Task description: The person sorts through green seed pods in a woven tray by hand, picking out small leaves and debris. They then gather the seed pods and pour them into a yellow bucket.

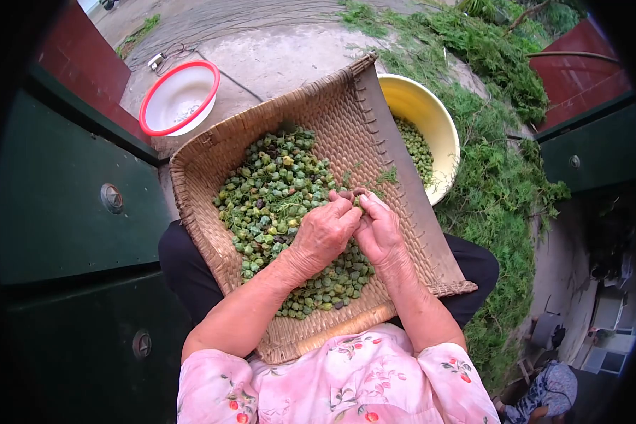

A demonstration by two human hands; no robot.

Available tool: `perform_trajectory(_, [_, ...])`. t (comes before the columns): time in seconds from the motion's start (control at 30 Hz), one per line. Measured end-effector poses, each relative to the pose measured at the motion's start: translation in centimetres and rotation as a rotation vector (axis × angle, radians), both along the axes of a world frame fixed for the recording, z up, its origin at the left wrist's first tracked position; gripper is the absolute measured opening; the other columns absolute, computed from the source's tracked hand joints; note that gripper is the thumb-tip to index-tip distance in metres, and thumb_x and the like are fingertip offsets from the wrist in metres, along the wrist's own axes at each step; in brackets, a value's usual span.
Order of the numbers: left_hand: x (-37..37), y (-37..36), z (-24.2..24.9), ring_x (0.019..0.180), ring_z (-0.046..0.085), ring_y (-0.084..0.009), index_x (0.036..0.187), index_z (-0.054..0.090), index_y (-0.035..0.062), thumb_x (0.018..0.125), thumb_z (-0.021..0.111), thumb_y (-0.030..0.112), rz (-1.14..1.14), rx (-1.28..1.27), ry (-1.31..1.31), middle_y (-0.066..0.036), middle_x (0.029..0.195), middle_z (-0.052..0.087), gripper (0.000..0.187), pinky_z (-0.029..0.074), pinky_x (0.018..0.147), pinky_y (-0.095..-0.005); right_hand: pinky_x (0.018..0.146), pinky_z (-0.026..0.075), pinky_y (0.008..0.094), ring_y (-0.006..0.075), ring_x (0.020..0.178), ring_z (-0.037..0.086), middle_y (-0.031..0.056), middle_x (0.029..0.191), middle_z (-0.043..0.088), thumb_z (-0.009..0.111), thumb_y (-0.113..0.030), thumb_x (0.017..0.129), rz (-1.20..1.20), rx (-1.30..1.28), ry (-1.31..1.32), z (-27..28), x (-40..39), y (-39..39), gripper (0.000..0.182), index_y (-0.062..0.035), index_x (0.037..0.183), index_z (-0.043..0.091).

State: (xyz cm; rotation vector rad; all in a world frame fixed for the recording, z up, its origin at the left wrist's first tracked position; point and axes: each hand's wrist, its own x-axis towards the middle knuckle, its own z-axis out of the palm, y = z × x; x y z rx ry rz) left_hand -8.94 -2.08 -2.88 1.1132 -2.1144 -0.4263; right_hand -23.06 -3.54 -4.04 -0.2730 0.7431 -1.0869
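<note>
A woven winnowing basket (343, 145) rests across the lap, holding a heap of small green cones (275, 177), some yellowish or dark. Over the heap's right side, my left hand (325, 230) is closed, fingertips pinched together; what lies in them is hidden. My right hand (378, 230) meets it fingertip to fingertip, its thumb and finger pinching a small green cone (359, 203). Beside the fingers, a few green sprigs (387, 175) lie on the basket's weave.
A yellow basin (442, 134) with more green cones stands beyond the basket's right edge. At the back left is a white basin with a red rim (180, 99). Cut green branches (498, 191) cover the right-hand ground. Dark green doors (71, 191) flank me; another person (544, 392) is at lower right.
</note>
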Motion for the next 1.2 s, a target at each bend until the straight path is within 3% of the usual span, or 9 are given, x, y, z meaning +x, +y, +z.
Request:
perform_trajectory(0.13, [0.4, -0.5, -0.6, 0.086, 0.063, -0.0266, 0.094, 0.060, 0.0017, 0.075, 0.066, 0.004, -0.012, -0.024, 0.022, -0.013, 0.090, 0.060, 0.019, 0.054, 0.067, -0.0343, 0.079, 0.051, 0.0353, 0.0210, 0.095, 0.057, 0.0117, 0.107, 0.055, 0.038, -0.011, 0.096, -0.019, 0.031, 0.104, 1.2, 0.5, 0.1, 0.018, -0.0021, 0.110, 0.046])
perform_trajectory(0.33, [0.3, -0.7, 0.1, 0.085, 0.064, -0.0266, 0.095, 0.060, 0.0010, 0.074, 0.068, 0.004, -0.002, -0.029, 0.173, -0.013, 0.093, 0.062, 0.022, 0.054, 0.066, -0.0330, 0.074, 0.050, 0.0320, 0.0169, 0.090, 0.057, 0.0088, 0.105, 0.055, 0.041, -0.015, 0.097, 0.012, -0.022, 0.112, 0.6, 0.0, 0.4, 0.019, -0.0033, 0.110, 0.047])
perform_trajectory(0.67, [0.2, -0.8, 0.4, 0.076, 0.064, -0.0245, 0.087, 0.061, -0.0009, 0.080, 0.063, 0.002, 0.054, 0.096, 0.303, -0.014, 0.085, 0.062, 0.008, 0.052, 0.063, -0.0303, 0.078, 0.053, 0.0333, 0.0180, 0.092, 0.058, 0.0107, 0.106, 0.055, 0.047, -0.010, 0.095, 0.039, -0.035, 0.092, 0.4, 0.0, 0.5, 0.016, -0.0029, 0.109, 0.045])
perform_trajectory(0.83, [0.5, -0.7, 1.5, 0.062, 0.059, -0.0118, 0.088, 0.061, -0.0008, 0.085, 0.060, 0.004, 0.241, 0.435, 0.558, -0.006, 0.081, 0.060, 0.006, 0.048, 0.054, -0.0235, 0.082, 0.054, 0.0346, 0.0223, 0.094, 0.060, 0.0132, 0.108, 0.054, 0.050, -0.005, 0.093, -0.122, -0.005, 0.077, 2.5, -0.5, -0.2, 0.019, -0.0001, 0.109, 0.043])
perform_trajectory(0.93, [0.2, -0.7, 1.3, 0.058, 0.056, -0.0060, 0.091, 0.061, 0.0001, 0.088, 0.060, 0.008, 0.300, 0.573, 0.690, -0.002, 0.078, 0.060, 0.009, 0.047, 0.051, -0.0205, 0.076, 0.055, 0.0324, 0.0240, 0.096, 0.060, 0.0146, 0.109, 0.053, 0.049, -0.003, 0.092, -0.207, -0.145, 0.228, 1.9, -3.3, -1.0, 0.022, 0.0009, 0.112, 0.043])
perform_trajectory(0.97, [0.0, -0.8, 1.5, 0.059, 0.057, -0.0061, 0.091, 0.061, 0.0002, 0.088, 0.060, 0.008, 0.304, 0.599, 0.707, -0.002, 0.078, 0.060, 0.009, 0.047, 0.052, -0.0203, 0.068, 0.053, 0.0266, 0.0199, 0.088, 0.061, 0.0122, 0.099, 0.057, 0.053, -0.003, 0.090, -0.241, -0.149, 0.312, 1.7, -4.0, -1.0, 0.020, 0.0021, 0.109, 0.048])
perform_trajectory(1.1, [-0.8, -0.6, 1.8, 0.062, 0.061, -0.0069, 0.096, 0.062, 0.0000, 0.088, 0.057, 0.003, 0.255, 0.616, 0.642, -0.003, 0.082, 0.064, 0.010, 0.049, 0.054, -0.0210, 0.061, 0.046, 0.0226, 0.0132, 0.073, 0.059, 0.0049, 0.075, 0.061, 0.062, -0.008, 0.086, -0.120, -0.135, 0.649, 1.3, -5.5, -1.0, 0.012, 0.0020, 0.093, 0.061])
perform_trajectory(1.13, [-0.9, -0.5, 1.5, 0.063, 0.061, -0.0070, 0.097, 0.062, -0.0002, 0.089, 0.056, 0.001, 0.224, 0.600, 0.593, -0.003, 0.083, 0.064, 0.011, 0.050, 0.054, -0.0210, 0.062, 0.047, 0.0243, 0.0139, 0.072, 0.059, 0.0054, 0.075, 0.061, 0.063, -0.007, 0.084, -0.077, -0.216, 0.853, 1.3, -5.6, -1.1, 0.011, 0.0016, 0.092, 0.062])
perform_trajectory(1.2, [-0.6, -0.7, 0.3, 0.078, 0.067, -0.0182, 0.095, 0.063, -0.0011, 0.084, 0.053, -0.007, 0.093, 0.474, 0.430, -0.010, 0.092, 0.067, 0.016, 0.053, 0.068, -0.0271, 0.065, 0.048, 0.0277, 0.0154, 0.072, 0.059, 0.0063, 0.076, 0.062, 0.064, -0.005, 0.081, 0.020, -0.376, 1.259, 1.4, -5.6, -1.1, 0.011, 0.0007, 0.090, 0.064])
